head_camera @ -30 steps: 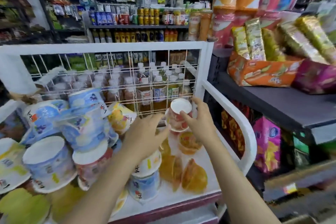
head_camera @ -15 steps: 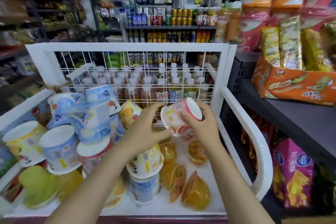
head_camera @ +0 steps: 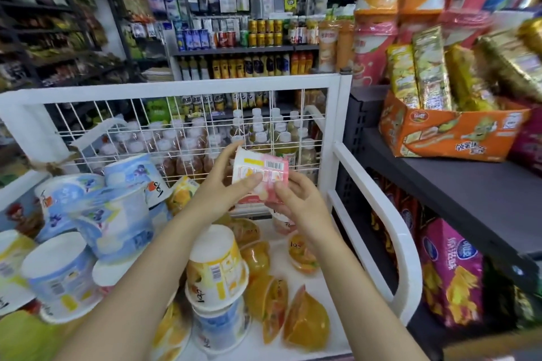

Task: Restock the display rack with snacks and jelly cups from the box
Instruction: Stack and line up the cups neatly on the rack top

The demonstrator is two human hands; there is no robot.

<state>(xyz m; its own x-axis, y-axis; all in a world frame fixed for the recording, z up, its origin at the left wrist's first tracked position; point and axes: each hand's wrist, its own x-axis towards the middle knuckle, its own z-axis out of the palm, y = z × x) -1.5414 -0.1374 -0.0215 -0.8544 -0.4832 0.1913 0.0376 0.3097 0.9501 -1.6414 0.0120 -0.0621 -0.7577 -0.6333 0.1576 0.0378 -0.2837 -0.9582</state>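
A: Cup (head_camera: 259, 177)?
B: Pink-and-white jelly cup, held up over the white rack (head_camera: 187, 90), in front of its wire back. Lying over on its side, long axis about level; white base toward the upper left, lid end toward the right, barcode up.
A: Hands?
B: Left hand (head_camera: 223, 187) grips the cup's left side, thumb curled across the label. Right hand (head_camera: 299, 204) pinches the lid end from below.
A: Beneath?
B: 2 stacked cups, a yellow cup (head_camera: 215, 265) on a blue one, beside orange jelly packs (head_camera: 305, 322) on the rack's floor.
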